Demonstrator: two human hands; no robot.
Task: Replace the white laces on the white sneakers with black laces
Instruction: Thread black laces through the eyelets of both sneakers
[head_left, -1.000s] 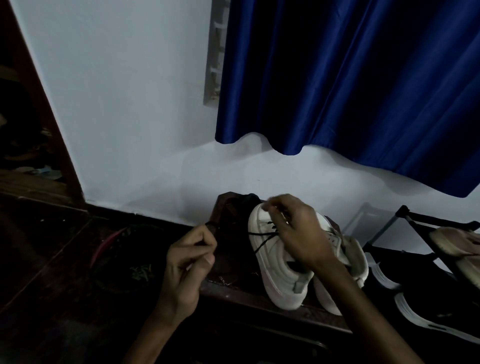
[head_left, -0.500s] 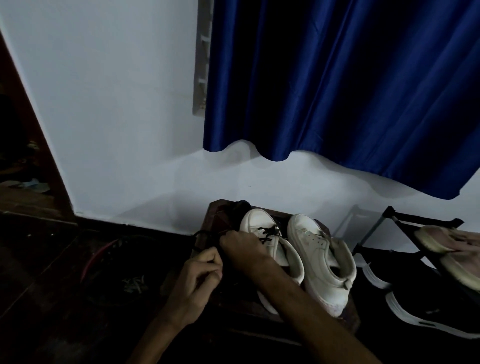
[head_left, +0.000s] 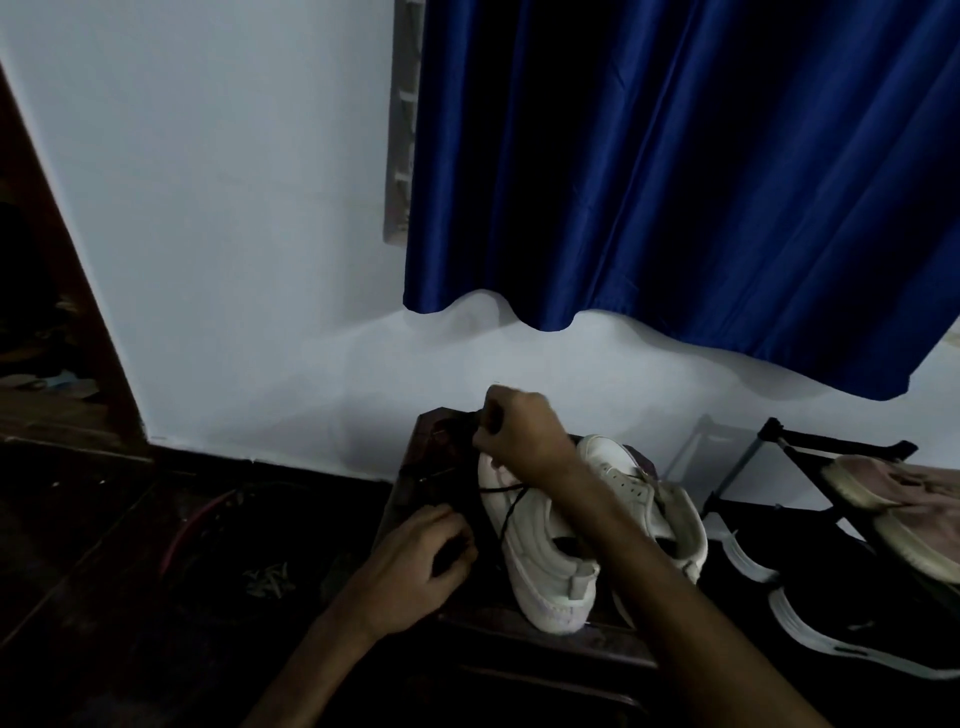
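Head view, dim light, and all the action sits at the near white leather sneaker (head_left: 540, 566), standing on the dark brown wooden worktop (head_left: 550, 647) with its toe toward the wall. The right hand (head_left: 519, 436) is up above the toe, grip closed, fingers pinched on the thin black lace (head_left: 506, 501), which crosses the lower eyelets and drops down the sneaker's left flank. Just left of the sneaker, the left hand (head_left: 423, 558) is low by the worktop edge, its grip curled tight on what looks like the other run of the black lace, though it's murky there. Touching the sneaker's right side is the second white sneaker (head_left: 647, 493), with no black lace visible on it. Further right are a black metal shoe rack (head_left: 779, 441) and a black shoe with a white sole (head_left: 831, 636); above hangs a deep blue satin curtain (head_left: 675, 182).

So we're early in the threading, first shoe, bottom rows only. Next call, I'd say: draw the slack even, then feed a tip through the next eyelet up.
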